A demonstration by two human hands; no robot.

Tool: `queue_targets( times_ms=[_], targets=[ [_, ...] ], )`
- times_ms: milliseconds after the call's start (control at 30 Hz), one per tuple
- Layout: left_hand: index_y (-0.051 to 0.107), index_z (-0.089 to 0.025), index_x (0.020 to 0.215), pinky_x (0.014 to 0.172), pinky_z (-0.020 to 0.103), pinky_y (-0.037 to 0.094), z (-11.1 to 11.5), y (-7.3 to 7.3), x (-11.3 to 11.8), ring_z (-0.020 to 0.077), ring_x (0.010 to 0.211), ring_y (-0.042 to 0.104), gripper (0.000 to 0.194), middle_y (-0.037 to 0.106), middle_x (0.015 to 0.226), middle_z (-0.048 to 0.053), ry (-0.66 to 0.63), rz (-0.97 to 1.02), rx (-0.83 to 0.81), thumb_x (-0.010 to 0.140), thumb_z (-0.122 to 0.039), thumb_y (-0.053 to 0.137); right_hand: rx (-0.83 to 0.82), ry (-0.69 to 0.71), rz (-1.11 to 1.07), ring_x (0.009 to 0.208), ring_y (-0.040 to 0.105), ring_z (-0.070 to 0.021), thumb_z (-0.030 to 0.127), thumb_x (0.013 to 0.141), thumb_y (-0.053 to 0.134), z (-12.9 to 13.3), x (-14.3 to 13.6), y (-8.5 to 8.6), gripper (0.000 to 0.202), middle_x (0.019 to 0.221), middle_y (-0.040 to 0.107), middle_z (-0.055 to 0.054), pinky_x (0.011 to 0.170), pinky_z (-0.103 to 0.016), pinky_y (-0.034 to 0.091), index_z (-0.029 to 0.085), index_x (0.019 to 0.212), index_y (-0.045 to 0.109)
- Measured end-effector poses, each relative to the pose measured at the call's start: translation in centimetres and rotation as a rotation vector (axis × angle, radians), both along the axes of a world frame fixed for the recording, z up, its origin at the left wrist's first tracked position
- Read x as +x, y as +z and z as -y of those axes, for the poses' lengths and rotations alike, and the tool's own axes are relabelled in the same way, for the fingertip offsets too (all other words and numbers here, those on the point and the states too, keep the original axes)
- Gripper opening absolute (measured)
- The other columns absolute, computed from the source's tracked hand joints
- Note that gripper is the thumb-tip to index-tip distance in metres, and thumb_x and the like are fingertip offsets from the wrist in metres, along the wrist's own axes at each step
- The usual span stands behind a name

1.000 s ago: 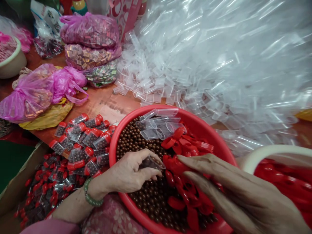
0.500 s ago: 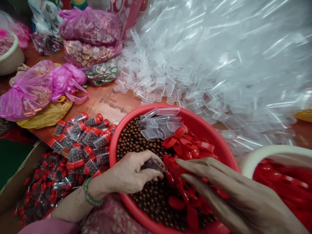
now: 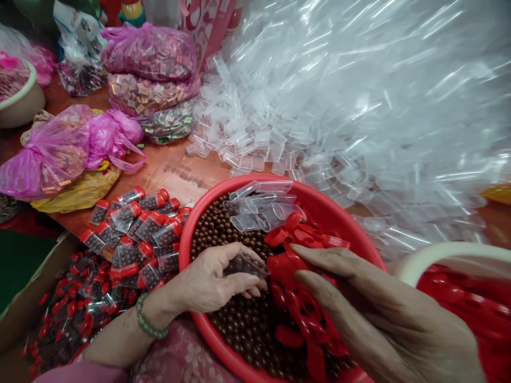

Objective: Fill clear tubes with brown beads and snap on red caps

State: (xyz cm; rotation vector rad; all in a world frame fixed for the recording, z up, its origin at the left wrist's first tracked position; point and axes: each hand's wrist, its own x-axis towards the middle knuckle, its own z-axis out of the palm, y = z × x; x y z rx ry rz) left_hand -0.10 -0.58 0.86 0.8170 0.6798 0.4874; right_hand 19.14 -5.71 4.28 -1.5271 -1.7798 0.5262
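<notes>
My left hand is closed around a clear plastic tube with dark balls inside, its mouth turned to the right. Thumb and fingers of my right hand pinch a red plastic cap close to that mouth. Both hands are over a red basin of brown balls. Inside the basin, loose red caps lie on the right and several clear tubes at the far side.
Filled, red-capped tubes are piled left of the basin, with more in a cardboard box below. A big heap of clear tubes covers the back right. A cream tub of red caps stands right; pink bags sit back left.
My right hand has turned and come up slightly, its thumb and fingers now closer around the red cap by the tube. The left hand has barely moved. The view has shifted a little.
</notes>
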Motion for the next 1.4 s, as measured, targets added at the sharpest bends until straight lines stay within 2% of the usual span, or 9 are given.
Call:
queue_targets(
  times_ms=[233,500,667,767,900,1000,1100,1233,1400],
  targets=[
    [0.061,-0.014,0.089,0.065,0.022,0.046,0.0,-0.3,0.2,0.0088,0.065,0.054,0.031,0.058,0.073,-0.002,-0.022,0.025,0.035,0.073,-0.032,0.079,0.037,0.058,-0.016,0.082,0.072,-0.0159,0.017,0.092,0.060,-1.3,-2.7,-0.7,0.020,0.094,0.075,-0.001,0.072,-0.026,0.060,0.026,0.108,0.066],
    [0.057,-0.016,0.093,0.066,0.022,0.049,0.1,-0.7,0.1,0.0099,0.071,0.059,0.024,0.063,0.084,0.001,-0.081,0.015,-0.004,0.074,-0.006,0.067,-0.063,0.084,0.004,0.077,0.072,-0.0176,0.024,0.091,0.061,-1.7,-1.4,-0.7,0.017,0.090,0.075,-0.003,0.069,-0.027,0.060,0.024,0.105,0.070],
    [0.056,-0.015,0.096,0.066,0.022,0.051,-0.1,-0.5,0.1,0.0103,0.074,0.061,0.019,0.066,0.088,0.005,-0.109,0.048,-0.020,0.080,-0.006,0.061,-0.131,0.181,0.035,0.077,0.072,-0.0170,0.028,0.092,0.060,-2.5,-0.4,-0.4,0.016,0.090,0.075,-0.002,0.066,-0.025,0.058,0.025,0.104,0.071],
    [0.055,-0.014,0.102,0.066,0.022,0.050,0.0,-0.6,0.1,0.0103,0.074,0.061,0.023,0.066,0.090,0.006,-0.125,0.027,-0.005,0.082,-0.006,0.059,-0.135,0.242,0.076,0.079,0.074,-0.0165,0.029,0.093,0.059,-2.7,0.5,0.4,0.017,0.090,0.076,-0.001,0.068,-0.022,0.059,0.029,0.104,0.072],
    [0.057,-0.014,0.103,0.069,0.024,0.048,0.0,-0.6,0.1,0.0108,0.076,0.060,0.022,0.065,0.090,0.005,-0.153,-0.013,0.059,0.082,-0.006,0.057,-0.154,0.350,0.120,0.076,0.076,-0.0181,0.036,0.094,0.057,-2.9,2.0,1.8,0.019,0.083,0.076,-0.001,0.060,-0.018,0.060,0.033,0.103,0.074],
    [0.056,-0.014,0.105,0.073,0.025,0.048,-0.1,-0.3,0.0,0.0112,0.078,0.060,0.023,0.064,0.090,0.005,-0.125,-0.011,0.053,0.083,-0.005,0.055,-0.170,0.358,0.109,0.073,0.076,-0.0188,0.042,0.093,0.058,-3.2,2.6,2.2,0.021,0.083,0.077,-0.002,0.057,-0.017,0.060,0.033,0.101,0.076],
    [0.056,-0.014,0.104,0.074,0.026,0.048,-0.3,-0.2,0.0,0.0114,0.079,0.060,0.024,0.064,0.090,0.005,-0.133,-0.008,0.041,0.083,-0.004,0.053,-0.171,0.311,0.072,0.076,0.076,-0.0179,0.043,0.093,0.058,-3.4,2.3,2.1,0.022,0.086,0.078,-0.003,0.061,-0.016,0.060,0.031,0.099,0.076],
    [0.056,-0.015,0.101,0.074,0.026,0.047,-0.2,-0.4,0.0,0.0115,0.078,0.059,0.019,0.064,0.090,0.005,-0.146,-0.010,0.024,0.083,-0.007,0.056,-0.115,0.266,0.066,0.084,0.076,-0.0181,0.033,0.094,0.060,-3.5,1.1,1.4,0.018,0.098,0.079,-0.004,0.072,-0.019,0.062,0.029,0.104,0.073],
    [0.057,-0.015,0.098,0.074,0.025,0.047,-0.1,-0.3,0.0,0.0112,0.077,0.059,0.015,0.064,0.087,0.004,-0.142,-0.044,0.044,0.085,-0.009,0.055,-0.075,0.353,0.196,0.082,0.076,-0.0171,0.036,0.099,0.049,-2.8,1.5,1.3,0.023,0.093,0.078,-0.001,0.063,-0.018,0.061,0.030,0.104,0.071]
  ],
)
